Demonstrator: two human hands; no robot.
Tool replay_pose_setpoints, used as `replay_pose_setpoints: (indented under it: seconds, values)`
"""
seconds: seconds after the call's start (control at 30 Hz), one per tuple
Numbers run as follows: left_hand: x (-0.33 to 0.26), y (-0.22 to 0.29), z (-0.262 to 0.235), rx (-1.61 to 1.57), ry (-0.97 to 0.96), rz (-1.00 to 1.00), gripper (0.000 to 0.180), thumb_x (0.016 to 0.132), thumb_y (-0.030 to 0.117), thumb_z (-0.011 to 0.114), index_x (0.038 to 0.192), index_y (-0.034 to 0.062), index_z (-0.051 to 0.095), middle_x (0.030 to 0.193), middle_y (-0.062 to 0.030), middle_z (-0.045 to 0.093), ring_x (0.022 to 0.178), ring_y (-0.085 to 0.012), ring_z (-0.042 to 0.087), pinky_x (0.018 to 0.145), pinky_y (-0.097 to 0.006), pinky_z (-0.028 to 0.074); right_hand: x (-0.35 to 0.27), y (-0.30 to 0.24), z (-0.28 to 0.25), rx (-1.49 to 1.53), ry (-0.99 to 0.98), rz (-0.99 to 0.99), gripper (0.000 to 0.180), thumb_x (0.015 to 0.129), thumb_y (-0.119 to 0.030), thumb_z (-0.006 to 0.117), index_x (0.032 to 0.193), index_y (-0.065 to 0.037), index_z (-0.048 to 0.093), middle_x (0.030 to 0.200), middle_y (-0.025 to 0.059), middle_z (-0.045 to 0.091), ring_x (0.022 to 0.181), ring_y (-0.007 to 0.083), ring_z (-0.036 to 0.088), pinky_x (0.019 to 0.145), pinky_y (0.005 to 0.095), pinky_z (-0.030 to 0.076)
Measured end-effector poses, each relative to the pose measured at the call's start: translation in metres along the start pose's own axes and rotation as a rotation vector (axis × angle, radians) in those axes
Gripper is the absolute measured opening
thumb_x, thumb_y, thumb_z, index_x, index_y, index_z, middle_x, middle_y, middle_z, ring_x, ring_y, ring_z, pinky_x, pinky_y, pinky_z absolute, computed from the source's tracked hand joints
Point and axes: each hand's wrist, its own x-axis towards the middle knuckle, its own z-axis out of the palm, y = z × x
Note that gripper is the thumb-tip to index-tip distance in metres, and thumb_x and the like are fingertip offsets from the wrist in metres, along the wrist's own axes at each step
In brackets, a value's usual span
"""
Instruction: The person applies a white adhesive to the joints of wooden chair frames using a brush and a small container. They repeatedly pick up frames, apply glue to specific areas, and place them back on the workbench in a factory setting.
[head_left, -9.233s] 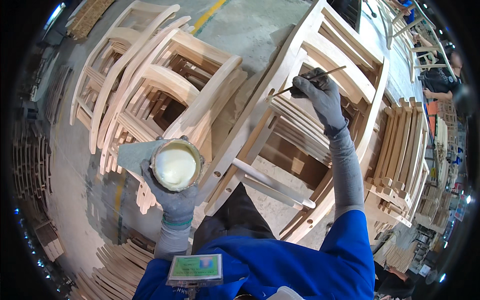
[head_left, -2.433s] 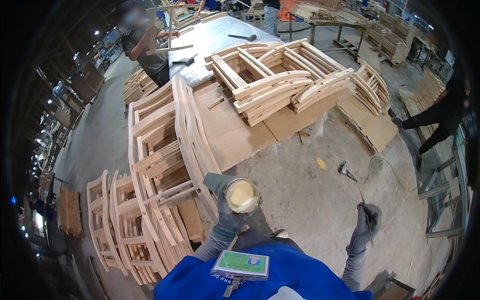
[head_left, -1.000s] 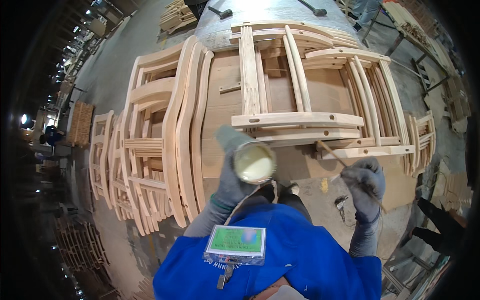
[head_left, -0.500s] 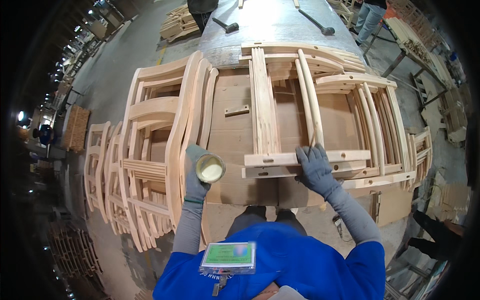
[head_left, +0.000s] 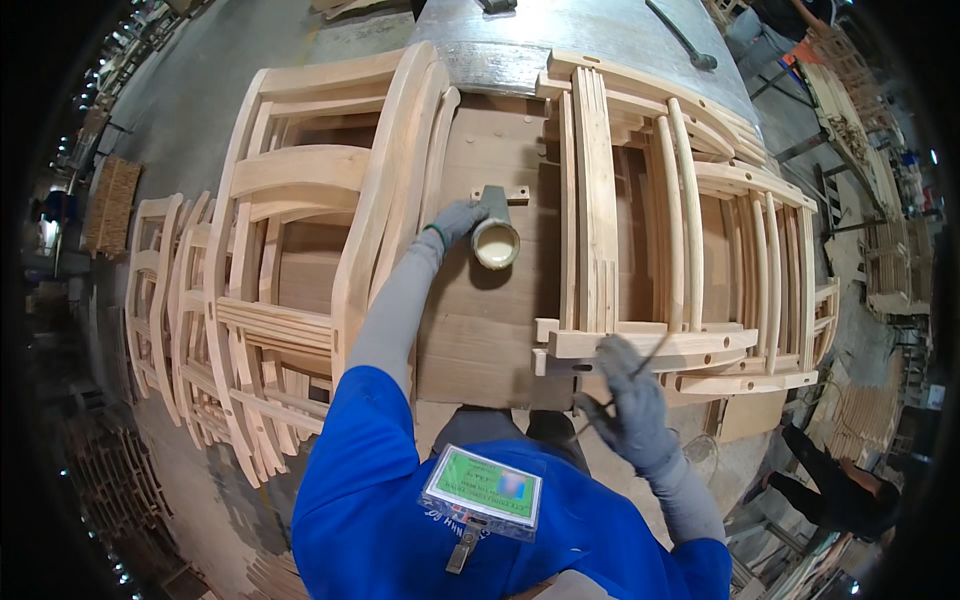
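Observation:
My left hand, in a grey glove, is closed round the side of a cup of cream-coloured liquid, over the brown cardboard. Just beyond the cup a short wooden block with holes lies on the cardboard. My right hand, gloved too, is a little blurred and holds a thin dark stick slantwise. It is close to the near rail of the stacked wooden frames on the right; whether it touches the rail I cannot tell.
Curved wooden chair-back frames stand stacked on the left. A metal-topped table reaches away at the far side, with a black mallet on it. At the lower right a person in dark clothes is in view.
My left hand has carried the cup right and away from me, over the cardboard. My right hand has come off the frame's near rail and drawn back toward me with the stick.

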Motion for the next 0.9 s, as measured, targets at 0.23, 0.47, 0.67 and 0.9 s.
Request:
replay_pose_setpoints:
  seconds: [0.23,0.47,0.67,0.9]
  values:
    - [-0.022,0.035,-0.003,0.164,0.402,0.120,0.051,0.089,0.039,0.044,0.123,0.0008,0.051,0.121,-0.0189,0.056,0.114,-0.0304,0.052,0.098,-0.036,0.039,0.039,-0.029,0.130,0.114,-0.353,-0.104,0.040,0.084,-0.014,0.050,0.121,-0.002,0.044,0.102,0.0133,0.055,0.088,0.0277,0.056,0.076,0.0361,0.045]
    - [-0.198,0.068,-0.007,-0.457,0.412,0.154,0.043,0.092,0.025,0.051,0.124,-0.0033,0.049,0.118,-0.0128,0.056,0.107,-0.0159,0.053,0.089,-0.028,0.044,0.081,0.020,0.251,-0.410,-0.358,0.221,0.024,0.083,-0.019,0.049,0.100,-0.004,0.057,0.087,0.0130,0.057,0.076,0.0262,0.057,0.068,0.0404,0.043]
    - [-0.291,0.048,0.026,-0.634,0.378,0.097,0.041,0.095,0.018,0.047,0.128,-0.0059,0.042,0.117,-0.0181,0.055,0.105,-0.0207,0.055,0.090,-0.032,0.047,0.064,0.034,0.263,-0.404,-0.152,0.271,0.028,0.088,-0.014,0.045,0.114,-0.013,0.055,0.085,0.0170,0.054,0.078,0.0317,0.056,0.065,0.0417,0.043]
    - [-0.314,0.072,0.093,-0.701,0.177,0.074,0.034,0.093,0.009,0.045,0.124,-0.0062,0.046,0.113,-0.0168,0.057,0.100,-0.0220,0.057,0.087,-0.036,0.049,-0.073,0.021,0.163,-0.223,-0.360,0.276,0.021,0.083,-0.011,0.049,0.103,-0.008,0.057,0.099,0.0204,0.061,0.084,0.0343,0.061,0.074,0.0420,0.049]
